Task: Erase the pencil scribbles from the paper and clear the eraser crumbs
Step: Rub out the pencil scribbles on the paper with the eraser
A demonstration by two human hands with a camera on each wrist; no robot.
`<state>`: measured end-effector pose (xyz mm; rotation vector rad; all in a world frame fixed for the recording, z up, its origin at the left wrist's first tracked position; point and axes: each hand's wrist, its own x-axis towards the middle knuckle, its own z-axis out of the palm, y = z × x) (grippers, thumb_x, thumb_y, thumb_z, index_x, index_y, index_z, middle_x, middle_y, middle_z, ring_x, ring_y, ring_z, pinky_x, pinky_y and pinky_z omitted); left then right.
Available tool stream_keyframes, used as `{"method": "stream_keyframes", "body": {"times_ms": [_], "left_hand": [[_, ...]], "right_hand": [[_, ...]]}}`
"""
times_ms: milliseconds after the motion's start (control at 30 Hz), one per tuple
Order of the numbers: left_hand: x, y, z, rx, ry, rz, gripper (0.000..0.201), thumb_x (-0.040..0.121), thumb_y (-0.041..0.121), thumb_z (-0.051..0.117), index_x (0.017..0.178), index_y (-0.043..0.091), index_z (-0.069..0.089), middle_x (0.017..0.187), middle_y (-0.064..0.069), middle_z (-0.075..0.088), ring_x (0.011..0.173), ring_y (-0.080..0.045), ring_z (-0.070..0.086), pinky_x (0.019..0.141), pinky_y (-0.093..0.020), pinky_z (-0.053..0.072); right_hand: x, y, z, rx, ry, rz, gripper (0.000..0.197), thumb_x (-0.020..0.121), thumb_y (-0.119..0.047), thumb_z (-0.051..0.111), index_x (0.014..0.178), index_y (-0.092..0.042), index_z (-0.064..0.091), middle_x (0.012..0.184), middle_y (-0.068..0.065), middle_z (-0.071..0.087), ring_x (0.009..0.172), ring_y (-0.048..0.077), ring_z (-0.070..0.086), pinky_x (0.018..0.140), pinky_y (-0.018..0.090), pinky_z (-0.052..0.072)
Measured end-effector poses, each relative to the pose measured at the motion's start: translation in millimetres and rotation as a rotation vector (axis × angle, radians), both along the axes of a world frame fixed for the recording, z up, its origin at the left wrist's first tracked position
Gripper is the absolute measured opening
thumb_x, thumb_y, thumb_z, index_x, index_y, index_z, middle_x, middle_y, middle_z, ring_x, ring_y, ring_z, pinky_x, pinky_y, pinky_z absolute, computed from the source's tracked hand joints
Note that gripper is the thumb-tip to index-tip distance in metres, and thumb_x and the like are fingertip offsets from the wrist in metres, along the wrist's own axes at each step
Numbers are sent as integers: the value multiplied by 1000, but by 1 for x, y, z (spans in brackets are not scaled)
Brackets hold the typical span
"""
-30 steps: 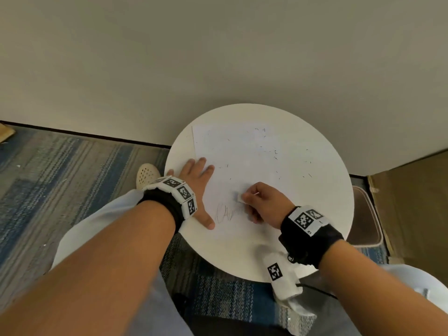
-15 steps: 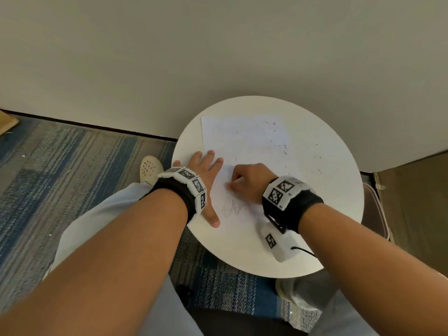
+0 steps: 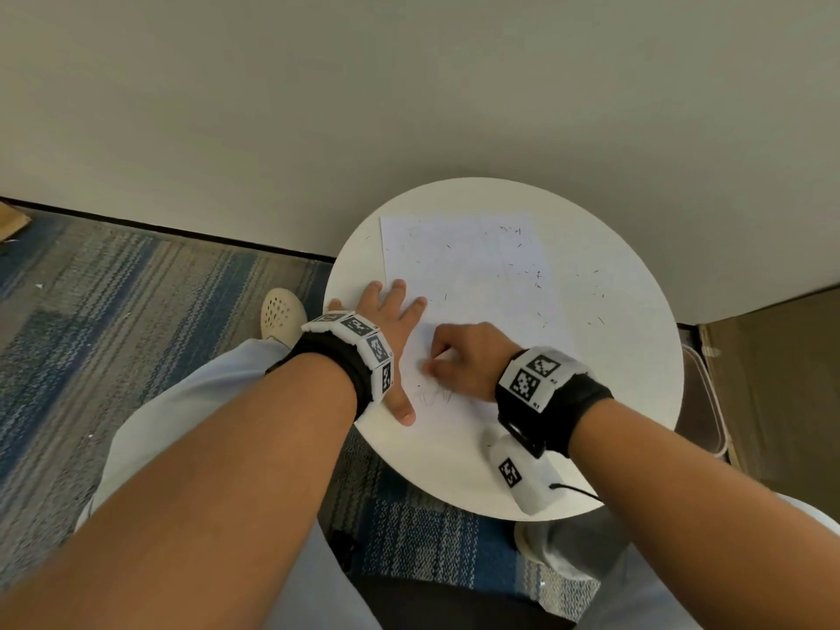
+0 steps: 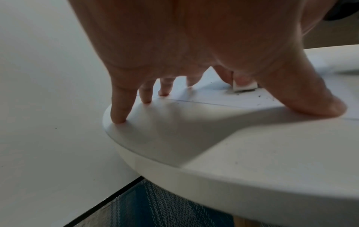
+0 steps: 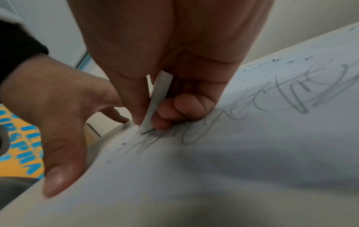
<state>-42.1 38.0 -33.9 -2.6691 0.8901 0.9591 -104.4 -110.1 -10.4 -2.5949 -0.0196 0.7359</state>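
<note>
A white sheet of paper (image 3: 463,275) lies on the round white table (image 3: 627,356). Grey pencil scribbles (image 3: 434,395) (image 5: 281,98) mark its near part. My right hand (image 3: 463,361) pinches a flat white eraser (image 5: 155,101) (image 4: 245,86) between thumb and fingers, its lower edge on the scribbles. My left hand (image 3: 391,320) lies flat with fingers spread, pressing the paper's left edge and the table; its thumb (image 5: 58,176) rests near the scribbles. Dark eraser crumbs (image 3: 536,275) are scattered over the far part of the paper and the table to its right.
The table stands against a pale wall (image 3: 409,106) over striped blue carpet (image 3: 136,311). A clear plastic bin (image 3: 709,402) sits on the floor to the right, beside a brown cardboard box (image 3: 782,393). My knees and a cream shoe (image 3: 282,313) are under the table's near-left edge.
My right hand with the eraser slid left across the scribbles toward my left hand, then stayed near there. The left hand kept pressing the paper. The camera tilted slightly.
</note>
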Motion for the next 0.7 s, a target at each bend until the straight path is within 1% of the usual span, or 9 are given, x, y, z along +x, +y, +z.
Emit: {"method": "stream_keyframes", "body": {"times_ms": [67,133,233,333,400,500,567,633,700], "left_hand": [[-1,-1,3,-7,8,-20,142,42,78,76,145,48,-16,156,0,-26,144,-34,-18,107,-70,16],[-1,-1,5,-8,32,-26,136,43,78,76,143,55,-14,155,0,-28,143,-35,-21,106,-72,15],[-2,-3,7,15,41,-23,135,45,76,77,143,56,-14,154,0,-31,142,-36,-23,106,-72,14],[-4,-3,8,34,28,-23,133,46,76,77,143,55,-11,155,0,-30,142,-35,-23,106,-72,14],[-3,-3,9,35,37,-21,134,46,76,77,143,55,-12,155,0,-31,142,-35,-23,106,-72,15],[-2,-4,9,43,45,-31,135,47,75,77,142,56,-17,154,-1,-33,142,-35,-24,105,-73,16],[-3,-3,9,35,37,-18,133,47,75,78,143,55,-12,154,0,-32,142,-34,-24,106,-72,14],[-4,-3,9,27,28,-15,132,47,74,78,144,55,-8,155,0,-31,143,-34,-23,107,-71,13],[-4,-5,9,37,33,-16,134,47,74,78,143,55,-14,154,0,-32,143,-35,-23,106,-72,14]], "right_hand": [[5,-3,2,-18,-18,-9,18,91,-36,55,86,-21,47,76,-4,53,78,18,51,69,26,36],[2,0,-1,-31,-10,58,17,92,-36,53,88,-21,45,76,-3,53,77,19,51,69,26,36],[1,1,0,-30,-8,140,16,92,-37,54,95,-21,51,76,-4,54,75,18,51,69,25,36],[11,-7,2,-6,-96,11,8,92,-32,53,94,-25,51,73,-10,48,77,16,49,70,23,34],[4,1,0,6,-82,42,12,92,-31,53,99,-21,54,77,-8,49,78,16,49,70,23,34],[-8,11,-5,20,-17,194,24,91,-36,56,103,-15,58,81,-3,54,75,16,50,69,24,35],[3,3,-4,-13,-57,146,24,91,-37,54,105,-17,58,83,-3,56,78,16,51,72,24,36],[8,-2,-3,-14,-82,95,23,91,-34,53,107,-18,56,86,-1,59,81,19,55,72,24,37],[-1,3,-4,-13,-48,204,23,91,-33,54,106,-16,57,90,4,64,84,22,58,72,26,40]]}}
